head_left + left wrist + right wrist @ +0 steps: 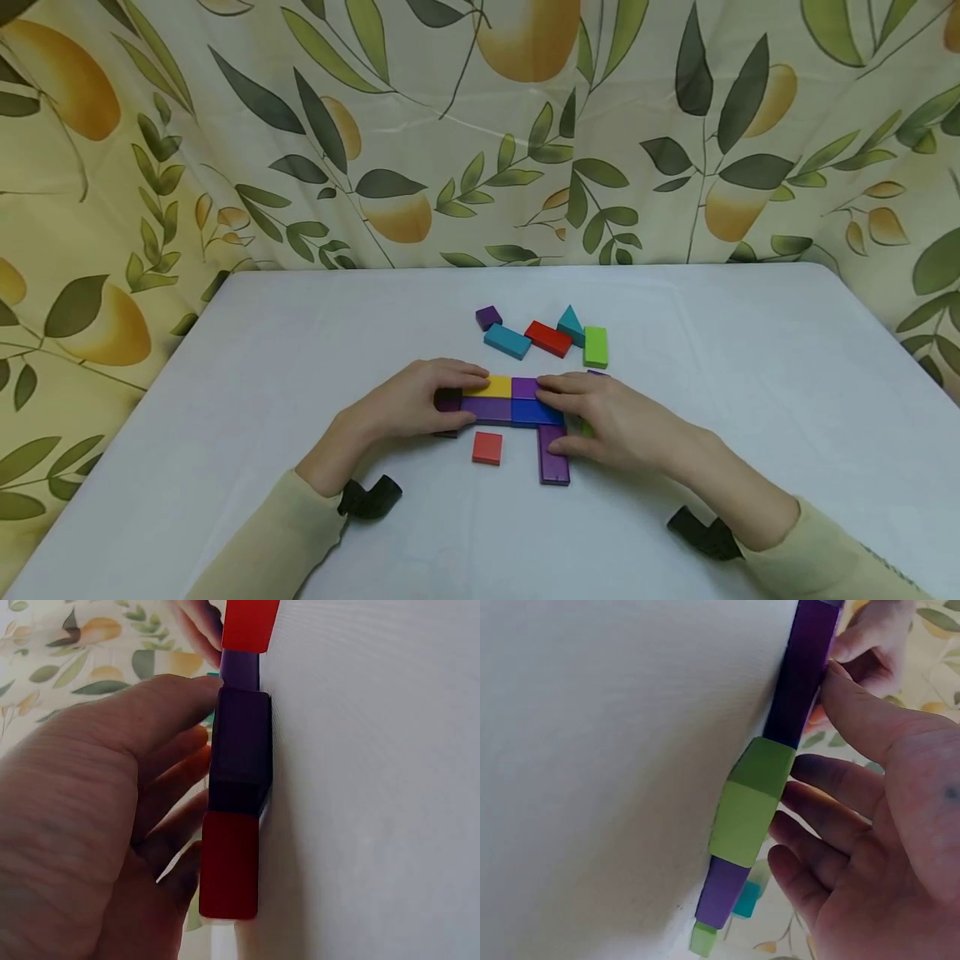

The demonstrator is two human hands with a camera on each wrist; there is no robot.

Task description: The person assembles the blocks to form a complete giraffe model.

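Observation:
Flat toy blocks lie joined on the table: a yellow block [498, 387] beside a small purple block [523, 388], with a long purple block [487, 408] and a blue block [537, 412] in front. My left hand [405, 402] rests at the left end, its fingertips at the yellow block and thumb at the long purple one. Dark purple [241, 739] and red [229, 866] blocks sit beneath its palm. With fingers over the right end, my right hand [618, 417] touches a purple block [554, 467] with its thumb. A green block [746, 814] is beside its fingers.
A square red block [487, 448] lies in front of the group. Behind stand a purple cube [488, 317], a light blue block [507, 342], a red block [548, 339], a teal triangle [571, 325] and a lime block [596, 347]. A patterned cloth [465, 133] hangs beyond the table.

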